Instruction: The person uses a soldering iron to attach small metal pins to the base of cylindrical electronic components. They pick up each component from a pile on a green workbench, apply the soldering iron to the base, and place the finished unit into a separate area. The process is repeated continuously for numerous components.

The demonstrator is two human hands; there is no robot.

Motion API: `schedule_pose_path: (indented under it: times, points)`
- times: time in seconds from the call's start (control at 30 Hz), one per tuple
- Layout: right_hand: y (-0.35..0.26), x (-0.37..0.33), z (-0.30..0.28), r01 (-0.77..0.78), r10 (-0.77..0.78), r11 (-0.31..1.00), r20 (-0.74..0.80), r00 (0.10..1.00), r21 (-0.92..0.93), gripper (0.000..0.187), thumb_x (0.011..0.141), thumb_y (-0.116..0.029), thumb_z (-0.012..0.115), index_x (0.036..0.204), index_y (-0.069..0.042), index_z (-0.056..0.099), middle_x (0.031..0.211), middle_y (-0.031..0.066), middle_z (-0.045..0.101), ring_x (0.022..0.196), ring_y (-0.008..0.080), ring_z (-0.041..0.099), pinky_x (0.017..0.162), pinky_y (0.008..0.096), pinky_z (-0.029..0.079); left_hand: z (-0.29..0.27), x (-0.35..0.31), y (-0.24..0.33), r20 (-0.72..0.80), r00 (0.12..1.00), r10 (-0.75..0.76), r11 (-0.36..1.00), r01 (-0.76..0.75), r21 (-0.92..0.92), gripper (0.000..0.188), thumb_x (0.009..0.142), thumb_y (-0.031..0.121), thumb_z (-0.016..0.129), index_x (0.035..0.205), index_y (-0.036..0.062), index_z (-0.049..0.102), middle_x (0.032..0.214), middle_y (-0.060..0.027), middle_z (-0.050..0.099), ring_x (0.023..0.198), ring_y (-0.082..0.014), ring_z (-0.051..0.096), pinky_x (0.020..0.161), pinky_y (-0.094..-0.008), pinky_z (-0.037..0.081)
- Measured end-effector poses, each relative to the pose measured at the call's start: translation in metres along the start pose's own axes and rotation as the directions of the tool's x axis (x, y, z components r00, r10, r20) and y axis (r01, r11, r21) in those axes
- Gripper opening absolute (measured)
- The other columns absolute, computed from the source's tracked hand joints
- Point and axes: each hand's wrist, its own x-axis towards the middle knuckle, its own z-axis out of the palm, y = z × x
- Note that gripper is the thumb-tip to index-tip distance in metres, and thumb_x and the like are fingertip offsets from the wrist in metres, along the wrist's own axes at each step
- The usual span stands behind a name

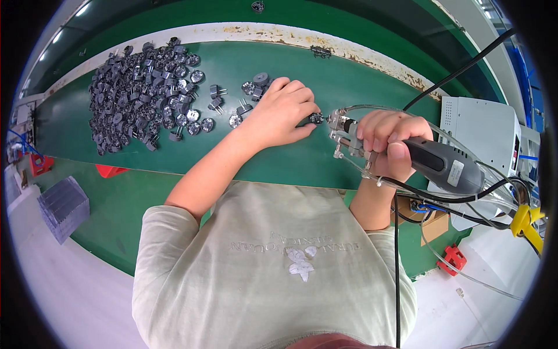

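Between the fingertips of my left hand (282, 113), a small round dark part (317, 118) is pinched just above the green work surface. My right hand (392, 136) is wrapped round a grey and black handheld power tool (444, 164). A metal head (337, 122) with clear fittings and thin tubing sits at the tool's front, its tip at or very near the part. Whether they touch I cannot tell. Several loose parts (216, 91), grey and round with metal pins, lie beside my left wrist.
A large heap of similar parts (145, 93) covers the left of the green table (360, 87). A rust-flecked white ledge (279, 30) runs along the back. At the right stand a pale equipment box (479, 131) and a black cable (459, 71); a grey crate (64, 208) sits lower left.
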Motion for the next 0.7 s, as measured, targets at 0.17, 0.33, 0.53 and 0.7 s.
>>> schedule_pose_path:
  times: [0.17, 0.33, 0.53, 0.7]
  points:
    - [0.0019, 0.0, 0.0018, 0.017, -0.016, 0.999, 0.018, 1.0, -0.035, 0.024, 0.09, -0.007, 0.077, 0.091, -0.005, 0.053, 0.067, 0.0052, 0.058, 0.053, 0.0161, 0.054, 0.056, 0.0373, 0.052, 0.0001, -0.0003, -0.0005, -0.001, 1.0, 0.01, 1.0, -0.01, 0.01, 0.026, 0.079, 0.024, 0.081, 0.099, 0.0092, 0.075, 0.099, -0.0037, 0.063, 0.105, -0.0228, 0.058, 0.1, -0.0412, 0.039]
    - [0.0042, 0.0014, 0.0014, 0.026, -0.025, 1.0, 0.034, 0.999, -0.016, 0.024, 0.089, -0.006, 0.077, 0.091, -0.004, 0.053, 0.067, 0.0061, 0.058, 0.054, 0.0166, 0.055, 0.056, 0.0371, 0.052, 0.0001, -0.0006, -0.0017, 0.008, 1.0, 0.01, 1.0, -0.01, 0.013, 0.026, 0.079, 0.025, 0.081, 0.099, 0.0094, 0.075, 0.098, -0.0034, 0.063, 0.105, -0.0223, 0.058, 0.101, -0.0409, 0.039]
    - [0.0015, 0.0048, 0.0021, 0.015, -0.014, 1.0, 0.052, 0.999, -0.019, 0.024, 0.088, -0.005, 0.078, 0.089, -0.003, 0.054, 0.067, 0.007, 0.059, 0.054, 0.018, 0.055, 0.056, 0.0381, 0.052, 0.0003, -0.0001, -0.0022, 0.004, 1.0, 0.009, 1.0, -0.009, 0.003, 0.025, 0.079, 0.025, 0.082, 0.099, 0.0111, 0.075, 0.098, -0.0026, 0.063, 0.106, -0.0221, 0.058, 0.101, -0.0412, 0.039]
    - [0.0016, 0.004, 0.0029, 0.009, -0.008, 1.0, 0.047, 0.999, -0.013, 0.026, 0.087, -0.007, 0.08, 0.089, -0.003, 0.054, 0.067, 0.0072, 0.059, 0.054, 0.0188, 0.056, 0.057, 0.039, 0.053, 0.001, -0.0006, -0.0033, 0.003, 1.0, 0.009, 1.0, -0.009, 0.008, 0.025, 0.079, 0.025, 0.082, 0.099, 0.0117, 0.075, 0.098, -0.002, 0.063, 0.106, -0.0219, 0.058, 0.101, -0.0417, 0.039]
